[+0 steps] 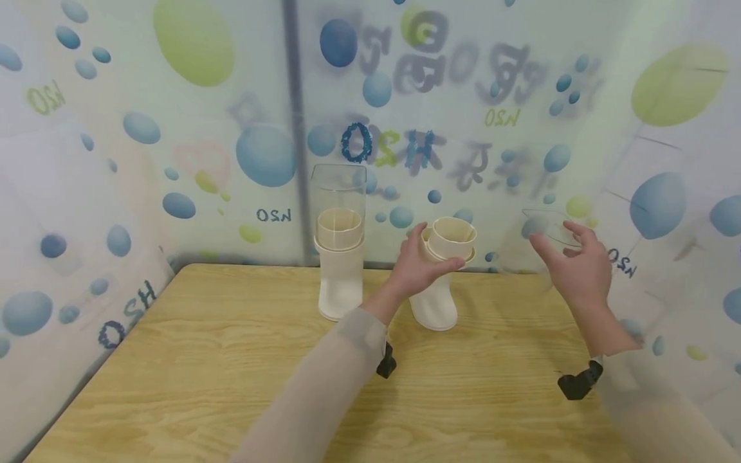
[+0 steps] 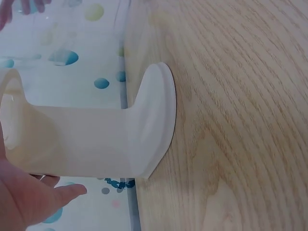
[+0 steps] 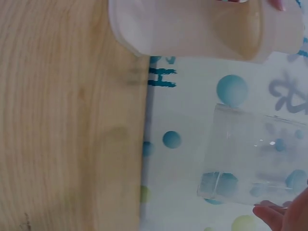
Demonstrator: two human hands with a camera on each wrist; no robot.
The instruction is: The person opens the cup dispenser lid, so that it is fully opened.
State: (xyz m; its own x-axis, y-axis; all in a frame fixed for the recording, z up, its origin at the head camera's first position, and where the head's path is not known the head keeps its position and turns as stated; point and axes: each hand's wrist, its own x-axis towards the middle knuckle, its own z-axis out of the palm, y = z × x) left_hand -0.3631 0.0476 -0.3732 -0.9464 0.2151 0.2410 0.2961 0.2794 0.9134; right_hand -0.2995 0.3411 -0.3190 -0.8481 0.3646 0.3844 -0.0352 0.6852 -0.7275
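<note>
My left hand point(image 1: 418, 263) grips the upper part of a cream plastic boot-shaped stand point(image 1: 435, 305), thumb in front and fingers around its far left side. The stand leans slightly, its flared foot right at the tabletop, and a short round collar point(image 1: 454, 239) rises from its top. To the right, my right hand point(image 1: 579, 273) holds a clear plastic tube-like cover point(image 3: 252, 154) in the air, thumb and fingers at its side. Left of the hands, a matching cream stand point(image 1: 340, 283) stands upright with a clear cover point(image 1: 340, 183) around its collar.
The wood-grain table point(image 1: 173, 360) ends at a pale wall curtain point(image 1: 220, 161) printed with blue and green drops and lettering. The curtain also closes in both sides. Each wrist wears a black camera point(image 1: 579, 384).
</note>
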